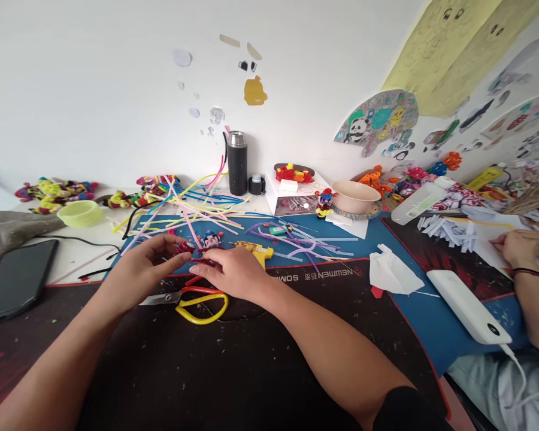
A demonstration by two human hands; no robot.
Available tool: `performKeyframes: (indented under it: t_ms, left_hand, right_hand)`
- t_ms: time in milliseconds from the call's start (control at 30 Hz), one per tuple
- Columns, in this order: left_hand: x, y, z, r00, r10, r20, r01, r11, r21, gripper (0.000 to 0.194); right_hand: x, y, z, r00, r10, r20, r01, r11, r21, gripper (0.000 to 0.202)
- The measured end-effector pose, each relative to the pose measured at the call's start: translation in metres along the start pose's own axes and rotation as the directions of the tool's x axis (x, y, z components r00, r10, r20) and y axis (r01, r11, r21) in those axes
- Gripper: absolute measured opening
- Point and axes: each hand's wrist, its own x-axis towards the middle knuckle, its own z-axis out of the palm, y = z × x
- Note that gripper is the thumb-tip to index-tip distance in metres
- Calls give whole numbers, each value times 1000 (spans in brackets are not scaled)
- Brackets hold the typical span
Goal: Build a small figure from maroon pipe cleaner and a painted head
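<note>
My left hand [148, 266] is closed, thumb and fingers pinching a dark red fuzzy piece [185, 246] that looks like bent pipe cleaner. Just to its right, my right hand [238, 272] has its fingers on more of the dark red pipe cleaner, its fingertips partly hiding it. Beyond the fingers lies a small doll-like figure [212, 239] in pink, white and dark colours. Scissors [173, 297] with red and yellow handles lie below both hands on the black mat. A yellow glue gun [263, 254] rests behind my right hand.
Loose coloured pipe cleaners [206, 209] spread behind the hands. A black thermos [238, 164] stands by the wall. A phone [18, 281] lies left; a crumpled tissue [394, 269] and white power bank [469, 305] lie right. Another person's hand [518, 248] is over papers at far right.
</note>
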Motion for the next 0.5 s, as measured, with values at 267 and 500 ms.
performKeyframes:
  t_ms: [267, 500]
  left_hand:
    - [-3, 4, 9, 999, -29, 40, 33, 995, -93, 67]
    - [-1, -2, 14, 979, -195, 50, 199, 893, -404, 67]
  right_hand:
    - [-1, -9, 1, 1000, -7, 15, 8, 1000, -29, 32]
    - [0, -9, -2, 999, -44, -1, 44, 999, 21, 42]
